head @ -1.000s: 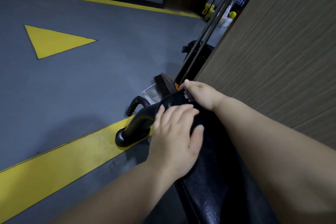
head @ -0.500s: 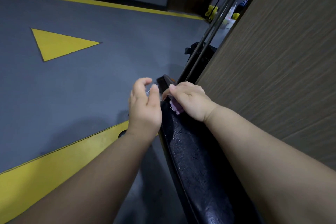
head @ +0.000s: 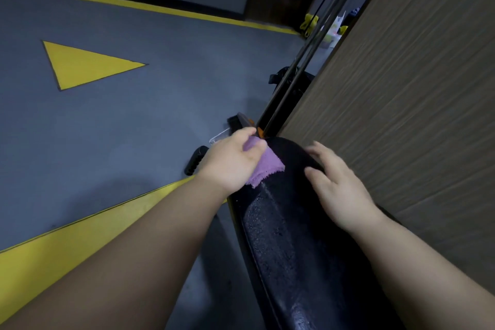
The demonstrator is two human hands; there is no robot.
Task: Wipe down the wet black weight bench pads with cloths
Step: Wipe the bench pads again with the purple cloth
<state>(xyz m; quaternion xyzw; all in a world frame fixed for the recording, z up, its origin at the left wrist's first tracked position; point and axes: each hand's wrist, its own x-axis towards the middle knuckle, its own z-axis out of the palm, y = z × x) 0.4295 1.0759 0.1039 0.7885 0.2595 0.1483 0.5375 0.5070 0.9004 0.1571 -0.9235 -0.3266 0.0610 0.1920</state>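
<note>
1. Purple cloth [head: 265, 169] bunched in left hand [head: 231, 159], fingers clenched round it, pressed to far end of pad [head: 289, 244] for wiping.
2. Pad black, wet-beaded along its near length; judged unwiped.
3. Right hand [head: 338, 190] released, fingers flat on pad, apparently steadying it.

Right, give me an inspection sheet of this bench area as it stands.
Surface: black bench pad, glossy and speckled with droplets.
Job's things: purple cloth on the pad's far end.
Clutter: brush and black ribbed handle beyond the pad's far end.
Grips: left hand holds the cloth; right hand rests open on the pad.
Cables: nothing seen.
Surroundings: grey floor with yellow markings; wood-grain wall on the right.
</note>
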